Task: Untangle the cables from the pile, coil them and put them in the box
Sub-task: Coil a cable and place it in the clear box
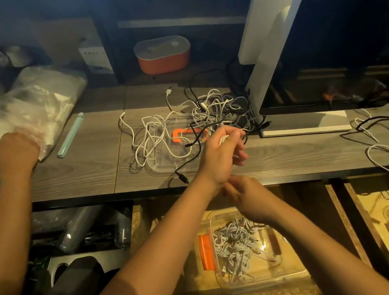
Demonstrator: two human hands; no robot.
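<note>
Dim, warm light; soft blur; warped edges

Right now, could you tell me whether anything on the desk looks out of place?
Yes: the clear lid with the orange latch lies buried under the cable pile, so cables drape across it. A black cable trails off it, its plug at the desk front edge. The left hand grips a white cable.

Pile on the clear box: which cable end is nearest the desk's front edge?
The black cable's plug, lying right by the front edge of the desk; the white cables end farther back.
</note>
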